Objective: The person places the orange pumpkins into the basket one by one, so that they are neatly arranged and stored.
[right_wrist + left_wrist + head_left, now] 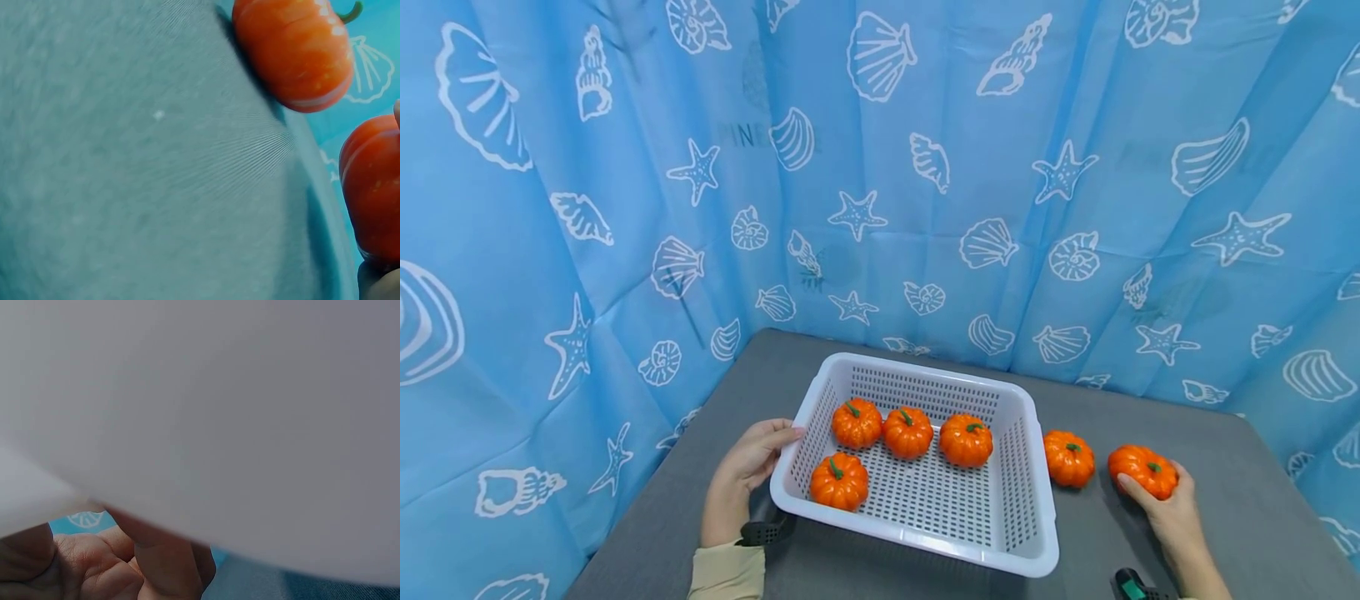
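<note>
A white plastic basket (925,546) with perforated walls stands on the grey table. In it lie several small orange pumpkins (966,442) with green stems, mostly toward the left and back. My left hand (752,458) grips the basket's left rim, thumb on top; in the left wrist view the basket (219,425) covers most of the picture above the curled fingers. Off to the right, my right hand (1172,508) holds an orange pumpkin (1138,469) between thumb and fingers, seemingly just above the table. Another pumpkin (1069,458) sits between it and the basket.
The grey table (1210,442) ends at the back against a blue curtain (880,283) printed with white shells and starfish. The curtain also hangs along the left and right sides. A dark strap device (763,533) is on the left wrist.
</note>
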### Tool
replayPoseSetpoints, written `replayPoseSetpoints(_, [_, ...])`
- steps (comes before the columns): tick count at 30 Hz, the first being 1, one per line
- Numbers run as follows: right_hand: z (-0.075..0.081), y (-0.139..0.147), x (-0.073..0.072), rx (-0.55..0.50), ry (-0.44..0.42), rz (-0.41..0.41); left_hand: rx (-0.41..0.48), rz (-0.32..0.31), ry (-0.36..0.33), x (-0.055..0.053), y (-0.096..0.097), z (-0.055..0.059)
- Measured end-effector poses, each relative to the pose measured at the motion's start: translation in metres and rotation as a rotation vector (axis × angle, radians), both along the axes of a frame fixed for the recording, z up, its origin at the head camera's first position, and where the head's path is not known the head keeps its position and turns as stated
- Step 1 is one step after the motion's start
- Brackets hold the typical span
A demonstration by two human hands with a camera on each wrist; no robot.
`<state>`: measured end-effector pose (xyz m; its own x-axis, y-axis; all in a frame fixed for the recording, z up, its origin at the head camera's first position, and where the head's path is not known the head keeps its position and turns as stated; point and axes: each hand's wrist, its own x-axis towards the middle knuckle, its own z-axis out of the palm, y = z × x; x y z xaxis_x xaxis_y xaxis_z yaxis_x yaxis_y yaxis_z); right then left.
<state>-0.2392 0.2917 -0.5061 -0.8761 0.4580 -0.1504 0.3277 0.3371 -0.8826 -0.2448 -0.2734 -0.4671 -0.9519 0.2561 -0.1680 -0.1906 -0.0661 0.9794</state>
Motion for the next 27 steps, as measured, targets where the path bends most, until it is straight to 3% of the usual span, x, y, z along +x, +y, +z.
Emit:
replayPoseSetpoints(5, [0.009, -0.002, 0.0, -0.002, 0.011, 0.017, -0.004, 0.002, 0.004, 0.0, 0.0, 0.001])
replayPoseSetpoints(12, [0.011, 0.001, -0.002, 0.046, 0.046, 0.047, -0.002, -0.003, 0.002, 0.001, 0.0, 0.001])
replayPoseSetpoints(21, [0.035, -0.013, 0.005, 0.036, -0.014, 0.068, -0.006, 0.001, -0.004, 0.001, 0.0, 0.002])
replayPoseSetpoints(27, [0.045, -0.019, 0.008, 0.046, 0.019, 0.138, -0.008, 0.004, -0.005, 0.001, 0.0, 0.002])
